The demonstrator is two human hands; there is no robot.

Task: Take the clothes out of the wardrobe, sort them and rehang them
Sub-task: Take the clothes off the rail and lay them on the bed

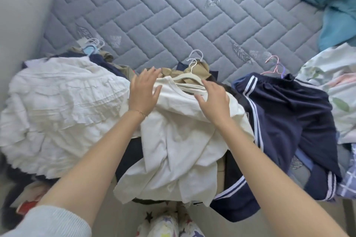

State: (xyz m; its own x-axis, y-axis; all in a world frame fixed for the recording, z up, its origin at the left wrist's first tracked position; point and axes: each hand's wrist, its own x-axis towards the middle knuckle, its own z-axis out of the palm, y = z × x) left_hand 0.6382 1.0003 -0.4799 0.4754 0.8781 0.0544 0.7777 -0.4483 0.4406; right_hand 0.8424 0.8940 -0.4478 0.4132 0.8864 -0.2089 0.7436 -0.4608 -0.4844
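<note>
Three piles of clothes on hangers lie along the near edge of a bare quilted mattress (173,15). A cream T-shirt (177,140) on a cream hanger (187,76) tops the middle pile, over tan and dark garments. My left hand (144,92) hovers flat with fingers spread over the shirt's left shoulder. My right hand (213,98) rests, fingers spread, on its right shoulder by the collar. Neither grips anything. A white pleated garment (57,106) covers the left pile. A navy garment with white stripes (285,121) covers the right pile.
A grey padded headboard (17,15) rises on the left. Teal bedding (331,2) is bunched at the far right corner, with a floral quilt (337,86) below it. White, blue and pink hanger hooks stick out behind the piles. My legs in star-print trousers (169,225) stand against the bed.
</note>
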